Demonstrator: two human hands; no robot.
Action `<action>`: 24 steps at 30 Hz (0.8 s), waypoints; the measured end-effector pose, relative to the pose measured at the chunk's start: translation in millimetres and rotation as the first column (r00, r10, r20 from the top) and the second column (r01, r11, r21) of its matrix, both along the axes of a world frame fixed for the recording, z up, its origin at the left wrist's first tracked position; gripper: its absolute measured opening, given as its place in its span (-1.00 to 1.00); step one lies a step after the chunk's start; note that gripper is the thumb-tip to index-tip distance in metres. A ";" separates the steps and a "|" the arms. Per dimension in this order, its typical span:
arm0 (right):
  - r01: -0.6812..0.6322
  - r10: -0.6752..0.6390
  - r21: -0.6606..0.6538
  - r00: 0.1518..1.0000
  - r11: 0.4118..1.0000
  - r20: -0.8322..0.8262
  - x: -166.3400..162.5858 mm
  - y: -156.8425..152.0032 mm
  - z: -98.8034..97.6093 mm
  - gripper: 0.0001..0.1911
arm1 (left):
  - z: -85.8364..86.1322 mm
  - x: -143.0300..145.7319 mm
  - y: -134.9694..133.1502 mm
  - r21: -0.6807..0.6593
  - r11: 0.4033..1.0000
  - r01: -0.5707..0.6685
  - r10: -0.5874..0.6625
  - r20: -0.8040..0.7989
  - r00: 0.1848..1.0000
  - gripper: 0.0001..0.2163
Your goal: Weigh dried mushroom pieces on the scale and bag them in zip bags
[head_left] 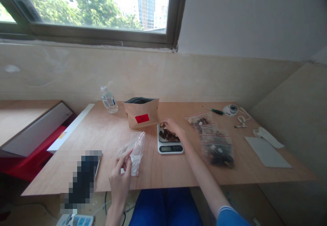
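My left hand (120,176) pinches the edge of a clear zip-lock bag (136,157) with a red seal line, which lies on the table and looks flat. My right hand (173,126) reaches over a white digital kitchen scale (160,149). Its fingers curl down at the far left of the weighing plate, among dark brown dried pieces (168,136); the fingertips are partly hidden, so what they grip is unclear. Just behind the scale stands an open brown kraft pouch (133,113) with a red label.
Zip-lock bags of dried goods (217,151) lie right of the scale. Farther back are a screwdriver (217,111) and a white dome camera (230,109) with its cable. A water bottle (109,100) stands back left; a blurred dark object (84,178) lies front left. White sheet (268,152) at right.
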State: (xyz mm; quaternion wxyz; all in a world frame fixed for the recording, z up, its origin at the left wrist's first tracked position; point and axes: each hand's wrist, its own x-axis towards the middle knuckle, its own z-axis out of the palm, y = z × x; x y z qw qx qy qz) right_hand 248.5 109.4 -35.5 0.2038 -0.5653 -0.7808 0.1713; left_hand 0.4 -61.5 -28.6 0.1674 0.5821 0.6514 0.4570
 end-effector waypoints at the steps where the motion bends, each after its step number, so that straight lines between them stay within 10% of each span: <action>1: 0.004 -0.004 -0.007 1.000 1.000 0.005 0.1 -2.3 0.3 -0.64 | -0.3 0.5 0.0 0.001 1.000 0.002 -0.002 0.000 1.000 -0.66; 6: 0.028 -0.027 0.021 0.998 0.999 -0.061 4.4 -20.4 11.2 -0.60 | 0.6 4.1 -0.6 0.028 0.999 0.035 -0.035 0.004 0.999 -0.66; 11: 0.125 -0.043 0.143 0.880 0.982 -0.473 -10.6 -80.1 33.9 -0.67 | -0.1 10.7 -0.8 0.007 0.999 0.048 -0.048 0.043 0.998 -0.65; 17: 0.087 -0.194 -0.190 0.712 0.978 -0.675 -74.7 -164.6 22.8 -0.62 | -2.1 24.6 -2.8 -0.039 0.993 0.109 -0.102 0.150 0.983 -0.64; 24: 0.090 -0.348 -0.377 0.622 0.922 -0.701 -103.2 -188.1 -14.1 -0.82 | -5.0 27.5 -8.8 -0.039 0.993 0.112 -0.104 0.174 0.979 -0.62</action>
